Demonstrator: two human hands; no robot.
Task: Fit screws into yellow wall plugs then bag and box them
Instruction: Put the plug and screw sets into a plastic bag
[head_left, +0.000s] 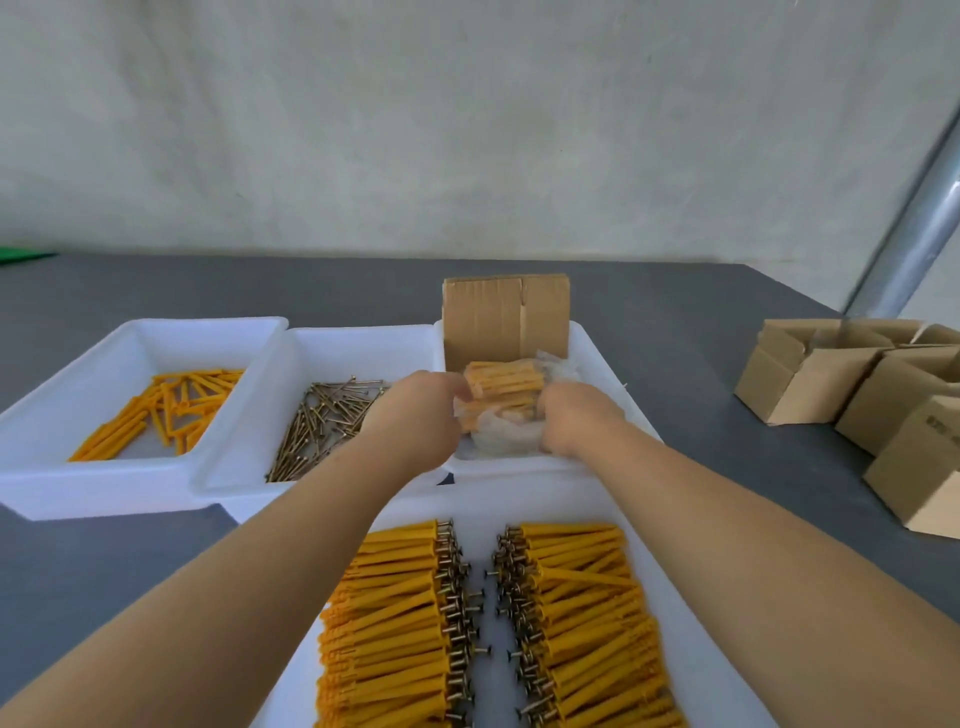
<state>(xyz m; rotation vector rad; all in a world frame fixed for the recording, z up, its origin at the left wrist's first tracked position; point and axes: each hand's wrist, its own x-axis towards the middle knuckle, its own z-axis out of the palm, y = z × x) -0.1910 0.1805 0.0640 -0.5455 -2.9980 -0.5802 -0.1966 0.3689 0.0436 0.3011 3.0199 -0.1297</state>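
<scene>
Nearest me, the plugs with screws (483, 623) fill the near tray (691, 649) in two rows. Beyond it, in the far right tray (597, 358), my left hand (415, 421) and right hand (571, 421) grip a clear bag (501, 410) of plugs just before the upright box (506, 317).

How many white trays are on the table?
4. One at far left holds loose yellow plugs, the next holds screws, a third holds the bagged plugs under both hands, and the nearest holds assembled plugs. Others may lie out of view.
</scene>
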